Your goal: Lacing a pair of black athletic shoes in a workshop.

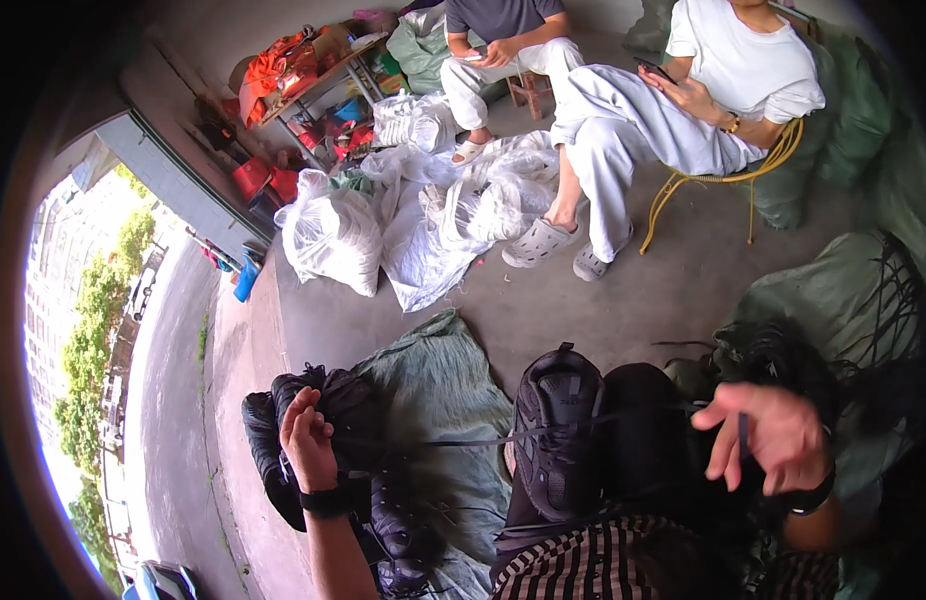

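Observation:
A black sneaker rests upright on my lap, its toe toward me. A dark shoelace stretches from it out to both sides. On the left, my left hand is raised with bent fingers closed on one lace end, beside a pile of black shoes. Off to the right, my right hand has the other lace end, with a piece of lace showing against its fingers. That hand is slightly blurred, some fingers spread. More black shoes lie by my left forearm.
A green woven sack lies on the floor under the left-hand shoes. Green sacks bulge at the right. White bags lie ahead. Two people sit holding phones, one on a yellow chair. A cluttered table stands far left, near the open doorway.

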Demonstrator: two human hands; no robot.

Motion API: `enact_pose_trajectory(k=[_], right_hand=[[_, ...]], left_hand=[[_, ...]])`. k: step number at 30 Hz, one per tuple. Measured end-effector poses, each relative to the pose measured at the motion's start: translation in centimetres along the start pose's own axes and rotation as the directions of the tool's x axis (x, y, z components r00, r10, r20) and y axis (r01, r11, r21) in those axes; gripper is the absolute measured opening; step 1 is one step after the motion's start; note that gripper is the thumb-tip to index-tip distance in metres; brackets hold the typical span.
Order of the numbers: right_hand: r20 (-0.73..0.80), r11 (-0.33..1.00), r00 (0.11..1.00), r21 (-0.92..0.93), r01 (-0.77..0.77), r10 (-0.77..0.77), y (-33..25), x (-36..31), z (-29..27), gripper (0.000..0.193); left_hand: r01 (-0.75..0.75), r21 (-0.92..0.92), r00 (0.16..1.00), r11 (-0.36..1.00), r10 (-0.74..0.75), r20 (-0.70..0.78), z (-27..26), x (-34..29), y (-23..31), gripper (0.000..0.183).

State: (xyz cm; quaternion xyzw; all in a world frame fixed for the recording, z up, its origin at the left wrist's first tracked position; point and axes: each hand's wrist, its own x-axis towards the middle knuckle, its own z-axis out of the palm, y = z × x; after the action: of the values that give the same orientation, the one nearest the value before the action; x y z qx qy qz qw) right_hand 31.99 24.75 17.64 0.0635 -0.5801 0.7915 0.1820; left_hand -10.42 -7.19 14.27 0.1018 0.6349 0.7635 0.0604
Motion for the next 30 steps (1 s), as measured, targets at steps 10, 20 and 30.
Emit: enact_pose_trajectory(k=[10, 20, 30], right_hand=[[0.631, 0.877, 0.748, 0.458, -0.146, -0.205, -1.3, 2.9, 8.9, 0.085], [0.702, 0.849, 0.688, 0.467, -0.246, -0.187, -1.6, 3.2, 7.8, 0.076], [0.612, 0.872, 0.749, 0.48, -0.095, -0.255, -1.8, 3.9, 7.7, 0.055]], left_hand=[[0.088, 0.067, 0.979, 0.994, -0.098, 0.178, 2.4, -1.2, -0.6, 0.032], [0.177, 0.301, 0.894, 0.937, -0.281, 0.349, 5.4, -6.1, -3.0, 0.024], [-0.181, 0.581, 0.666, 0.794, -0.336, 0.667, 8.9, -10.7, -4.7, 0.017]])
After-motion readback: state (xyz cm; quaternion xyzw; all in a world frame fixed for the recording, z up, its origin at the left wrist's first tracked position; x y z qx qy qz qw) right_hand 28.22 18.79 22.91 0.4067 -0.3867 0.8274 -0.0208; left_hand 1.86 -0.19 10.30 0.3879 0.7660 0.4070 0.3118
